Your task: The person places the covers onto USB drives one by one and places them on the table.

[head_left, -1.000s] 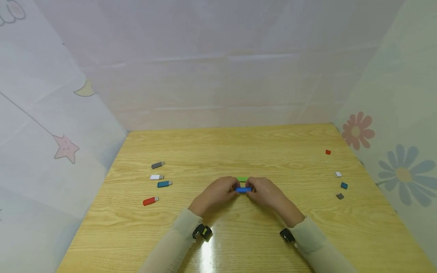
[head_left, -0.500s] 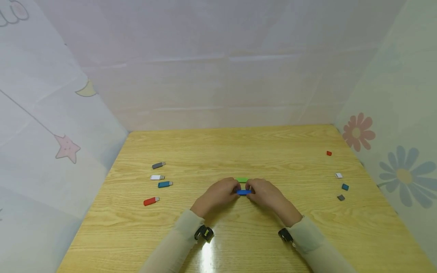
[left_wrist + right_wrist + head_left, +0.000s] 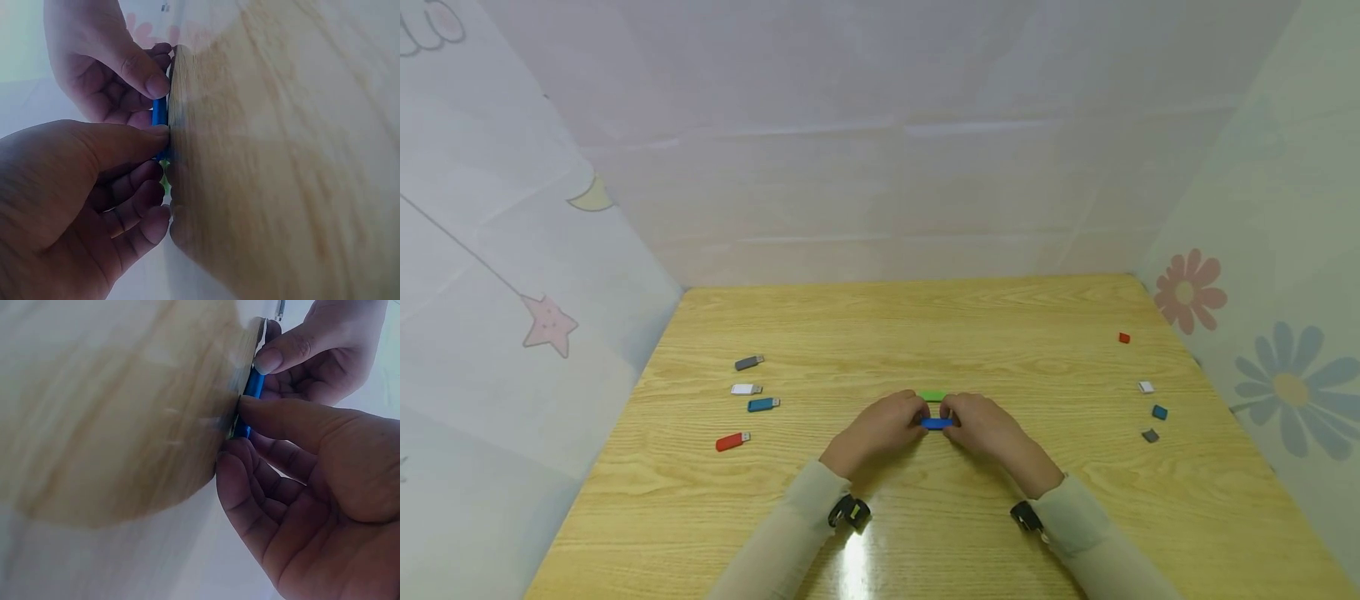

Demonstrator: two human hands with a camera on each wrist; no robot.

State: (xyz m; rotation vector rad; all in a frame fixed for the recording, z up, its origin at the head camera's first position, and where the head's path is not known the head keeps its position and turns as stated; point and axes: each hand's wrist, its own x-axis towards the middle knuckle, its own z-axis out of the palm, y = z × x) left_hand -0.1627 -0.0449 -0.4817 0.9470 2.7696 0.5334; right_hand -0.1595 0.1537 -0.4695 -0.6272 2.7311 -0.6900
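Between both hands, at the middle of the table, lies a blue USB stick (image 3: 936, 423); no metal plug shows on it. My left hand (image 3: 883, 425) pinches its left end with thumb and fingers. The right hand (image 3: 988, 429) pinches the right end in the same way. In the left wrist view the blue stick shows between the two thumbs, close to the tabletop. Just beyond it a green bar (image 3: 932, 396), similar in size, lies on the table, its ends partly hidden by the fingers.
On the left lie a grey USB stick (image 3: 748, 362), a white one (image 3: 746, 389), a teal one (image 3: 763, 404) and a red one (image 3: 732, 442), plugs bare. At right lie small caps: red (image 3: 1123, 337), white (image 3: 1146, 387), teal (image 3: 1160, 412), grey (image 3: 1150, 435).
Over the last second the blue stick has shifted slightly toward me and appears lower at the table. More of the green bar shows. Both hands keep their pinch, almost still since half a second ago.
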